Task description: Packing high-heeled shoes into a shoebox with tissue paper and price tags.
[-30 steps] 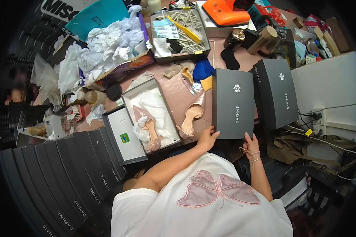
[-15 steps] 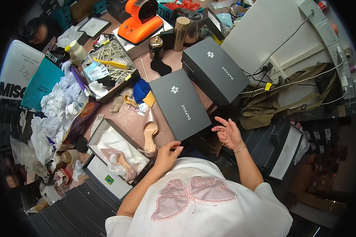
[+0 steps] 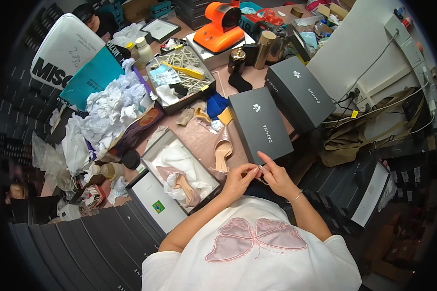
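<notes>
My left hand (image 3: 240, 180) and my right hand (image 3: 277, 182) meet just in front of a closed dark grey shoebox (image 3: 258, 127). The fingertips of both are pinched around a thin, pale strap-like loop (image 3: 261, 178), mostly covered by the fingers. The right index finger points out toward the box. Left of my hands a glittery pink pointed heeled shoe (image 3: 222, 151) lies on the table. Its mate, a second pink shoe (image 3: 183, 186), rests on white tissue (image 3: 177, 157) in an open shoebox (image 3: 156, 137).
Another closed shoebox (image 3: 300, 94) stands at the right. Behind are a box of white sticks with a yellow brush (image 3: 192, 72), an orange device (image 3: 221, 34) and a metal flask (image 3: 263, 50). Crumpled paper (image 3: 114, 109) heaps at the left; a person (image 3: 99, 23) is at the far left.
My right hand, apart on the right with a thin loop on its fingers, has come left to meet my left hand. The view has shifted, so the table things appear further right.
</notes>
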Demonstrator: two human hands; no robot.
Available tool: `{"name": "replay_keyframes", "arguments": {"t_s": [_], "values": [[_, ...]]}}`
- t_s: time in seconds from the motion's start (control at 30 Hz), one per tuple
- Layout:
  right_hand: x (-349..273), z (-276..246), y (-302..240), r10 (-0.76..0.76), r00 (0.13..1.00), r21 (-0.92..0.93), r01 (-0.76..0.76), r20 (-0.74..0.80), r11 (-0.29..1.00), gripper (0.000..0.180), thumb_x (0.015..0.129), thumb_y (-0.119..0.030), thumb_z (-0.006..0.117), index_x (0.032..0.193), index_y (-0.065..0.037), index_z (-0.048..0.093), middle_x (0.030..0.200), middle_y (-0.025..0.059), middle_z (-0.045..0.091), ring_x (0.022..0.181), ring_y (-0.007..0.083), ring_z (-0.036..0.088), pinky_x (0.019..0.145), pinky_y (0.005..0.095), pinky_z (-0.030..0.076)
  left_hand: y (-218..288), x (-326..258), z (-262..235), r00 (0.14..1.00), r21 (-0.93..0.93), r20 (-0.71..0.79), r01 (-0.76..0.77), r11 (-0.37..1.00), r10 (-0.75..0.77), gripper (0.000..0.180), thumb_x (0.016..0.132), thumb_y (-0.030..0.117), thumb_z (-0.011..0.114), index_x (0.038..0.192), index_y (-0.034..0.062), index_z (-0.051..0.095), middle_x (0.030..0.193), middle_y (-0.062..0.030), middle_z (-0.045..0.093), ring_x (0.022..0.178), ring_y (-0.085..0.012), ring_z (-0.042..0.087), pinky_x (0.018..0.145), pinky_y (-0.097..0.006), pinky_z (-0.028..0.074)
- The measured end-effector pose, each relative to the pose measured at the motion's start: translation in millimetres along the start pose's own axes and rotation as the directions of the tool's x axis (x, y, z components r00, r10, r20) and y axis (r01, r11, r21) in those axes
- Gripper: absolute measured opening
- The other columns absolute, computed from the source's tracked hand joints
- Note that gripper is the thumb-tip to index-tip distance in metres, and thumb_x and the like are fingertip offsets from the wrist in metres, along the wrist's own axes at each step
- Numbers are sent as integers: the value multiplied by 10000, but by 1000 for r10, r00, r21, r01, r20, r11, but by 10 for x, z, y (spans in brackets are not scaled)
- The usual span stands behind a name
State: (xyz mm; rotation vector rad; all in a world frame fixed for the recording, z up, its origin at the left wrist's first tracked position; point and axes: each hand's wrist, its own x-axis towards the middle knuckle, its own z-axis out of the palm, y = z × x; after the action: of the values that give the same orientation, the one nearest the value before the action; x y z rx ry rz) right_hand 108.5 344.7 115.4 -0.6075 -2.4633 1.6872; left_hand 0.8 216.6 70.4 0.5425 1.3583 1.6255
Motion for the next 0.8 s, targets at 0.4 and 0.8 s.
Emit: {"name": "replay_keyframes", "arguments": {"t_s": [0.4,0.8], "values": [[307,566,313,-160,980,-266,186,115,946,273,872,-114,581,1131,-32,605,940,141,630,878,318,610,799,362,481,22,-569,-945,958,837,-61,-105,538,282,421,797,132,675,1202,105,565,1179,-149,550,884,-332,634,757,-401,509],[493,640,463,-12,949,-340,126,317,932,185,894,-204,566,901,-26,614,847,169,616,844,360,589,732,418,460,-320,-47,-1122,948,688,294,-300,660,124,219,818,95,650,1033,50,652,870,-146,639,798,-291,634,705,-360,491]]}}
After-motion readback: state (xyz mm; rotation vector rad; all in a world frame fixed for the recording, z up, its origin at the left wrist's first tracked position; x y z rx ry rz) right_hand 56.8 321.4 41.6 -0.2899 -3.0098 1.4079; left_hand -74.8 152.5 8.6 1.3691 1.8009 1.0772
